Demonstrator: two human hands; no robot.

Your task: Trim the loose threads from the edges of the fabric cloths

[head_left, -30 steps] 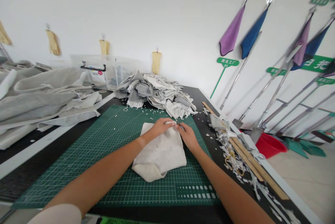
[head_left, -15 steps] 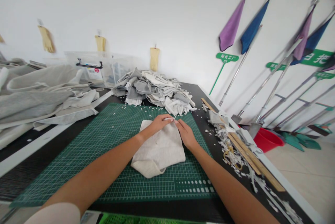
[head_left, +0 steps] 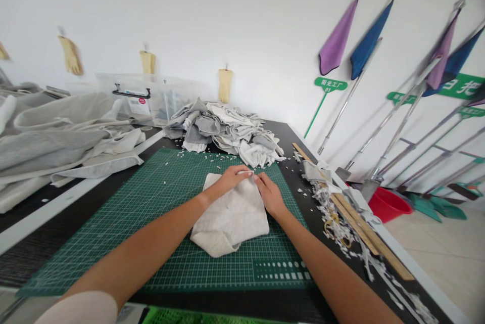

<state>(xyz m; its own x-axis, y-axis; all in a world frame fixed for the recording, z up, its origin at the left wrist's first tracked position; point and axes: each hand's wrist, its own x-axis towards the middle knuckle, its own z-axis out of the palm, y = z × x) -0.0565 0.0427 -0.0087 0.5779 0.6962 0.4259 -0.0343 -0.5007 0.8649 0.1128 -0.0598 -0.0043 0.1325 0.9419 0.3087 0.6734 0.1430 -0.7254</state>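
Observation:
A folded off-white cloth (head_left: 229, 215) lies on the green cutting mat (head_left: 113, 213), with a crumpled lower corner. My left hand (head_left: 233, 179) rests on its top edge, fingers pinching a narrow fold. My right hand (head_left: 268, 194) lies on the cloth's upper right side, its fingertips close to my left fingers. The two hands nearly touch. Whether my right hand grips the fabric is hidden. No tool shows in either hand.
A heap of grey and white cloth pieces (head_left: 223, 129) and small scraps lie beyond the mat. Large grey fabric pieces (head_left: 56, 147) lie to the left. Shredded offcuts (head_left: 333, 218) and a wooden ruler (head_left: 364, 228) lie on the right, with a red basin (head_left: 386, 204) on the floor.
A thin dark tool tip between my hands a second ago no longer shows. My hands remain on the cloth, and the view has shifted slightly.

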